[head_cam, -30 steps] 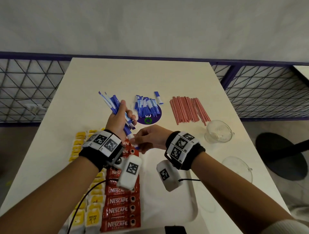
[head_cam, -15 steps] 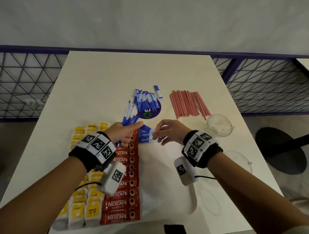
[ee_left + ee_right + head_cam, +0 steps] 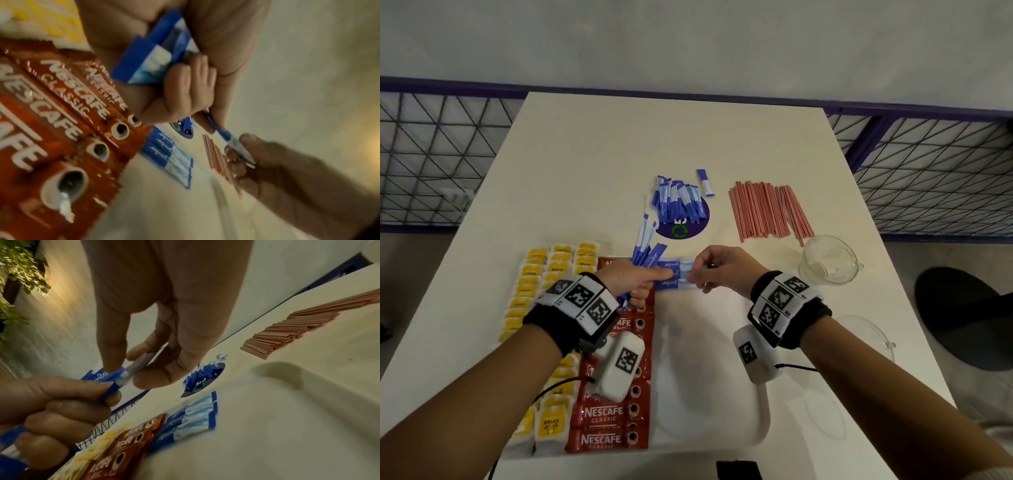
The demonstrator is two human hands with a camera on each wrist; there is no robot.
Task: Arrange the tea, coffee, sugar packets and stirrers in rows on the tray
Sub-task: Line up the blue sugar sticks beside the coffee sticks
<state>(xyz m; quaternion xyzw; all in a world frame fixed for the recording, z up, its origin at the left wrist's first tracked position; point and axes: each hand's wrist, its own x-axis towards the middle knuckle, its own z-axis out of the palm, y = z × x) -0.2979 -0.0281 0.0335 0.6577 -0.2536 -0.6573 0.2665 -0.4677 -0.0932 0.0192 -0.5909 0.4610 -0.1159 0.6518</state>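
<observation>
right now left hand (image 3: 635, 279) grips a bunch of sugar packets (image 3: 645, 245); right hand (image 3: 717, 269) pinches one packet (image 3: 134, 370) above the tray (image 3: 722, 377). lay it flush below the placed packets (image 3: 674, 277), same orientation.

Blue sugar packets (image 3: 674, 277) on white tray (image 3: 722, 394) beside red coffee row (image 3: 607, 421) — yellow tea (image 3: 551, 425) left, stirrers (image 3: 767, 212) off-tray.

Both forearms reach forward over the tray (image 3: 763, 421), each wrist wrapped in a black band. The left hand (image 3: 631, 279) is fisted round a bundle of sugar sticks (image 3: 643, 246) above the tray's far edge, while the right hand (image 3: 717, 269), just beside it, pinches one sugar stick (image 3: 133, 369) between thumb and fingertips.
</observation>
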